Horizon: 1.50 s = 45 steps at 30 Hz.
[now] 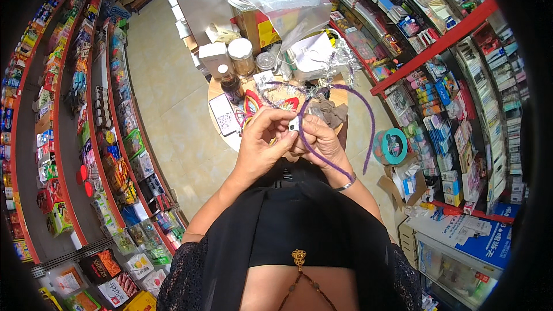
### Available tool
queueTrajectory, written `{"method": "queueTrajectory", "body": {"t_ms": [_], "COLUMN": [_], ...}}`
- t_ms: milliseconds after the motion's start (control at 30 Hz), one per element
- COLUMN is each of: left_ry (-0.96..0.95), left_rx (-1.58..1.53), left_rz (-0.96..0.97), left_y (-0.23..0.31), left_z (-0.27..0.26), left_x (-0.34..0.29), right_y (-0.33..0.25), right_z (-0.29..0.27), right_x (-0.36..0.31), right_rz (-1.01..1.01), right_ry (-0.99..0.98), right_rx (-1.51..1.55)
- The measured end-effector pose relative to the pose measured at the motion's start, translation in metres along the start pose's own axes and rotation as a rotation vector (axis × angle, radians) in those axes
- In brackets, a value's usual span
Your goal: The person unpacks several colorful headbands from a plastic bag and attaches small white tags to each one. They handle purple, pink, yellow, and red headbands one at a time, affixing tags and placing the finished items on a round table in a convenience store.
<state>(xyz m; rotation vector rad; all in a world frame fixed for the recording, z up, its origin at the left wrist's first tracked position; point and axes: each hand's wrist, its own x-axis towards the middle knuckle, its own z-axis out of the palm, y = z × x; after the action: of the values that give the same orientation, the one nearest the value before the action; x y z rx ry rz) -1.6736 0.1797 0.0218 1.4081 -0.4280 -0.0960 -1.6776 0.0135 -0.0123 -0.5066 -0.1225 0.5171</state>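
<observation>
Both of my hands are close together over the near edge of a round wooden table. A purple fuzzy pipe cleaner (pixel 371 138) bends out from them in long loops, arcing over to the right. My right hand (pixel 324 143) is closed on it, with the stem running across the fingers and down past the wrist. Thumb and forefinger of my left hand (pixel 260 143) pinch at a small white piece (pixel 294 123) with a black square, right beside the stem. What lies beneath the fingertips is hidden.
Crowding the table are a dark bottle (pixel 231 87), a lidded jar (pixel 241 57), a white box (pixel 214 59), a printed code card (pixel 224 115), red-yellow craft pieces (pixel 252 103) and brown cloth (pixel 333 114). Stocked shelves flank both sides. A turquoise round container (pixel 393 146) stands at right.
</observation>
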Motion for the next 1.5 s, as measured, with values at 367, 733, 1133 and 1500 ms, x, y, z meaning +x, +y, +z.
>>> {"method": "queueTrajectory", "body": {"t_ms": [367, 733, 1133, 1500], "left_ry": [-0.021, 0.017, 0.019, 0.015], "left_rx": [-0.108, -0.407, -0.364, -0.257], "left_rz": [0.017, -0.046, 0.046, 0.129], "left_y": [0.003, 0.005, 0.009, 0.010], "left_z": [-0.001, 0.002, -0.001, -0.004], "left_x": [-0.002, -0.004, 0.001, 0.001], "right_y": [-0.011, -0.017, -0.022, -0.053], "right_z": [0.016, 0.027, -0.013, 0.022], "right_x": [-0.003, -0.002, -0.029, -0.043], "right_rz": [0.002, -0.070, -0.439, -0.876], "right_ry": [0.083, 0.201, 0.638, 0.794], "right_rx": [-0.106, -0.330, -0.437, -0.669]}}
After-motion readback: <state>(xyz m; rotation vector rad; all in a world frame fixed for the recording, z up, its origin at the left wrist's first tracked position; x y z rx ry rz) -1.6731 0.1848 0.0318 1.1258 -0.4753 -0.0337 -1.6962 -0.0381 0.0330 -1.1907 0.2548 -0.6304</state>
